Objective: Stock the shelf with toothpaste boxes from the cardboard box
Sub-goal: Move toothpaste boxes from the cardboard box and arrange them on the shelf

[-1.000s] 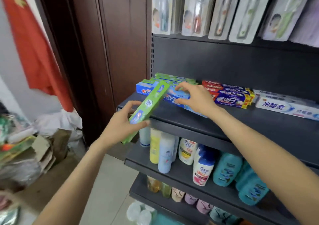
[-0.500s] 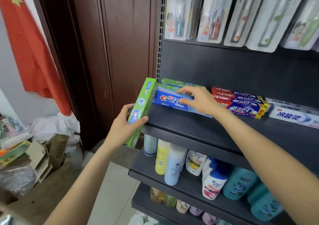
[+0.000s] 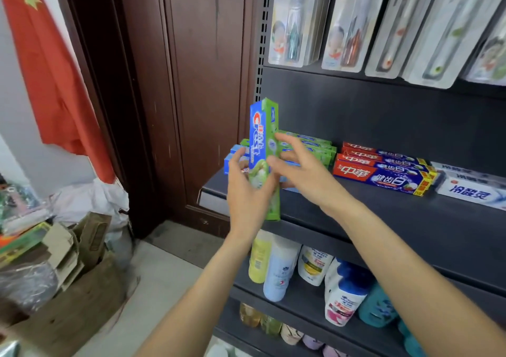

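My left hand (image 3: 246, 192) grips a green and blue Crest toothpaste box (image 3: 261, 132) and holds it upright at the left front of the dark shelf (image 3: 383, 214). My right hand (image 3: 304, 173) is beside it with spread fingers, thumb and forefinger touching the box's right side. Behind the hands, more green Crest boxes (image 3: 309, 146) are stacked on the shelf, with blue ones (image 3: 232, 162) partly hidden at the left end. The cardboard box (image 3: 76, 310) stands on the floor at lower left.
Red and blue toothpaste boxes (image 3: 383, 170) and a white one (image 3: 471, 192) lie to the right on the same shelf. Toothbrush packs (image 3: 350, 20) hang above. Bottles (image 3: 279, 271) fill the lower shelves. A brown wooden door (image 3: 197, 83) and a red flag (image 3: 49, 69) are on the left.
My left hand has raised the green box and turned it upright in front of the stack. My right hand has left the blue box on the shelf and come to the held box.
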A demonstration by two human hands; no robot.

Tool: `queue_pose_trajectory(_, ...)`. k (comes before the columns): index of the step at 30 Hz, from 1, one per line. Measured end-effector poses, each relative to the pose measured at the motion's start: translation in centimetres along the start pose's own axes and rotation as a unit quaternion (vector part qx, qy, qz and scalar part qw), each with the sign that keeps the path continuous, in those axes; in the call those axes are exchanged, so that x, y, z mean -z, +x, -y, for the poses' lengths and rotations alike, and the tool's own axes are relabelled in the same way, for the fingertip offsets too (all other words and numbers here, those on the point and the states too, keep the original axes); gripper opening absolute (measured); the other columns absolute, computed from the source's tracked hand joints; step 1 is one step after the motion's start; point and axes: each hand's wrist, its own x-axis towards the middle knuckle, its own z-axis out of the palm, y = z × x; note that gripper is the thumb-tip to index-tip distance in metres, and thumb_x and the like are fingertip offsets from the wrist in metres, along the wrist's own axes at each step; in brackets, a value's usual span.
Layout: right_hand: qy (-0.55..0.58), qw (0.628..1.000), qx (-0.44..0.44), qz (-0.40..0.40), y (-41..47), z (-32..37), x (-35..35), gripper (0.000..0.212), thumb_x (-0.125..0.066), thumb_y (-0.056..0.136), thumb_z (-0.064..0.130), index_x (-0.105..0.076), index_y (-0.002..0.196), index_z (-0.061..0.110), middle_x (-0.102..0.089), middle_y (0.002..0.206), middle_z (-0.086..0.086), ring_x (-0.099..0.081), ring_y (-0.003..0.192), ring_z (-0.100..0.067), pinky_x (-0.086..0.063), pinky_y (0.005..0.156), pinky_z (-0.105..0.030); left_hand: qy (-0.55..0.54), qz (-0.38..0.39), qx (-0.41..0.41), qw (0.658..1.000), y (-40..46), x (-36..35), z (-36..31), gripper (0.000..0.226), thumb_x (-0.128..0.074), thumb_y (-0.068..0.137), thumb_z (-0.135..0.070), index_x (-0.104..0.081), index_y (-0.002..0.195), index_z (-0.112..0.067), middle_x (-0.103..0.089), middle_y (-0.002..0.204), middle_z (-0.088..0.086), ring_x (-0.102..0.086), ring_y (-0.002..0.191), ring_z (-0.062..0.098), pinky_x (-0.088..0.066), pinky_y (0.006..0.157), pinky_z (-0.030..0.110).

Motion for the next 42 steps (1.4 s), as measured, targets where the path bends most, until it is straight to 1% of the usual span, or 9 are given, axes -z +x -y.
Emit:
queue_pose_trajectory(4,0.022,0.997,0.005,-0.068,-0.9,-0.9,1.8,0.059,-0.065,0.088,0.018,-0.038,0.138,0.031,-0.061,0.105,0.015,-0.062,0.090,0.004,-0.051,0.076,-0.015,0.108,0.068,-0.076,0.989,-0.6,-2.7,-0.5,0.080,-0.066,0.063,-0.051,-0.042,0.134,-0.022,-0.047,0.123,-0.008,-0.043,0.111,-0.001,-0.036,0.082,0.009)
queue_pose_trajectory(7,0.036,0.995,-0.001,-0.089,-1.1,-1.6,4.3,0.052,-0.064,0.088,0.013,-0.046,0.135,0.027,-0.065,0.111,0.008,-0.060,0.107,-0.009,-0.052,0.086,-0.023,0.128,0.168,-0.119,0.970,-1.0,-2.7,-0.4,0.086,-0.062,0.062,-0.061,-0.038,0.139,-0.030,-0.042,0.128,-0.011,-0.041,0.120,0.000,-0.037,0.095,0.020)
queue_pose_trajectory(10,0.016,0.997,-0.015,-0.072,-1.5,-2.2,6.7,0.050,-0.064,0.087,0.012,-0.050,0.132,0.029,-0.065,0.113,0.002,-0.061,0.104,-0.014,-0.051,0.085,-0.024,0.157,0.181,-0.148,0.960,0.3,-1.9,0.0,0.074,-0.052,0.069,-0.064,-0.048,0.134,-0.031,-0.047,0.131,-0.014,-0.043,0.123,0.004,-0.035,0.103,0.025)
queue_pose_trajectory(14,-0.162,0.980,0.014,-0.114,-0.9,-2.0,9.3,0.056,-0.069,0.083,0.014,-0.050,0.133,0.033,-0.061,0.101,0.009,-0.057,0.085,-0.012,-0.047,0.077,-0.021,0.332,0.184,-0.214,0.900,4.2,-1.2,2.0,0.068,-0.043,0.078,-0.066,-0.050,0.133,-0.027,-0.046,0.141,-0.010,-0.039,0.131,0.010,-0.024,0.114,0.039)
queue_pose_trajectory(19,-0.380,0.917,0.045,-0.116,2.7,-2.9,11.1,0.058,-0.064,0.084,0.017,-0.046,0.131,0.046,-0.062,0.118,0.006,-0.056,0.108,-0.020,-0.046,0.092,-0.043,0.483,0.278,-0.181,0.810,8.0,-0.6,3.6,0.090,-0.030,0.073,-0.079,-0.024,0.147,-0.028,-0.017,0.156,-0.011,-0.006,0.145,0.009,0.003,0.117,0.046)
queue_pose_trajectory(23,-0.509,0.854,0.063,-0.082,5.4,-3.9,10.5,0.057,-0.055,0.090,0.013,-0.042,0.137,0.041,-0.055,0.123,0.002,-0.052,0.113,-0.023,-0.042,0.087,-0.039,0.548,0.305,-0.179,0.758,8.7,-0.5,4.2,0.088,-0.030,0.079,-0.080,-0.017,0.149,-0.028,-0.012,0.157,-0.011,-0.002,0.146,0.010,0.008,0.116,0.048)
queue_pose_trajectory(28,-0.581,0.805,0.089,-0.082,6.9,-5.9,8.2,0.057,-0.053,0.090,0.009,-0.042,0.138,0.037,-0.054,0.130,0.001,-0.053,0.110,-0.027,-0.040,0.085,-0.036,0.534,0.261,-0.242,0.767,8.6,0.5,5.6,0.094,-0.011,0.069,-0.082,-0.027,0.146,-0.031,-0.028,0.152,-0.014,-0.019,0.142,0.008,0.000,0.117,0.045)
queue_pose_trajectory(36,-0.460,0.885,0.071,-0.009,7.4,-6.7,6.7,0.056,-0.053,0.086,0.004,-0.051,0.132,0.035,-0.054,0.136,0.002,-0.052,0.118,-0.023,-0.045,0.089,-0.035,0.487,0.250,-0.279,0.789,8.4,1.9,6.2,0.074,-0.018,0.080,-0.068,-0.040,0.140,-0.031,-0.039,0.146,-0.013,-0.030,0.139,0.009,-0.007,0.117,0.042)
queue_pose_trajectory(42,-0.452,0.885,0.103,-0.038,7.3,-5.9,5.9,0.035,-0.051,0.093,0.013,-0.059,0.125,0.026,-0.059,0.127,0.000,-0.049,0.120,-0.020,-0.035,0.093,-0.029,0.474,0.238,-0.282,0.799,8.0,1.5,6.0,0.070,-0.019,0.081,-0.059,-0.044,0.138,-0.028,-0.045,0.143,-0.009,-0.036,0.135,0.014,-0.009,0.116,0.042)
